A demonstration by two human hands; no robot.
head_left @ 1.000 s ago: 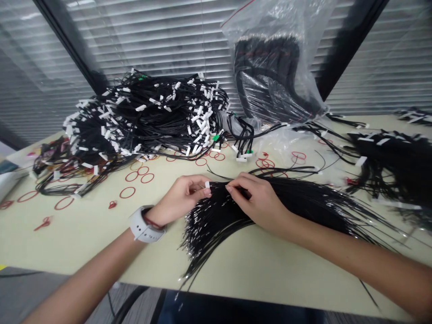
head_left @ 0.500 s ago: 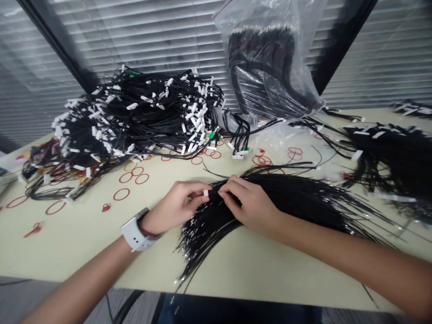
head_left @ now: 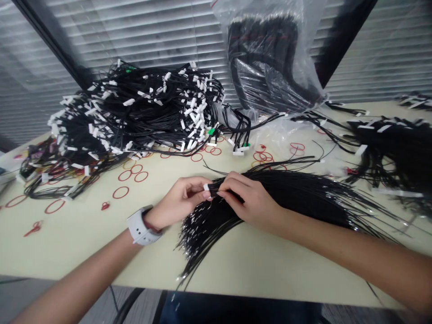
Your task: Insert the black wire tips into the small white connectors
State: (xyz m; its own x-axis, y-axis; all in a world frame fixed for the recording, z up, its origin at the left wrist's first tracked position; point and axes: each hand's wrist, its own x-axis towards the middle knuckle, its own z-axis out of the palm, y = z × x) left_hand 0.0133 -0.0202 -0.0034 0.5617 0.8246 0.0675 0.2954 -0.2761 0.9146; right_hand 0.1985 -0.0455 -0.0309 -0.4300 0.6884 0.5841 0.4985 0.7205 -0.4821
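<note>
A small white connector (head_left: pixel 206 187) is pinched between the thumb and finger of my left hand (head_left: pixel 184 198). Black wires run from it toward my right hand (head_left: pixel 251 198), whose closed fingertips grip a wire close to the connector; whether its tip is inside the housing I cannot tell. Under both hands lies a thick bundle of loose black wires (head_left: pixel 300 198), with shiny metal terminals at its left and right ends. A pale watch strap (head_left: pixel 143 226) circles my left wrist.
A big heap of black cables with white connectors (head_left: pixel 145 112) fills the back left. Behind the hands leans a clear plastic bag of black cables (head_left: pixel 270 67). More black cables (head_left: pixel 398 153) lie at right. Red rubber bands (head_left: pixel 120 192) are scattered over the table (head_left: pixel 87 252).
The left hand has turned the white connector slightly and the gap to the right fingertips now shows black wires more plainly. Both hands stay almost in place; the view has shifted a little.
</note>
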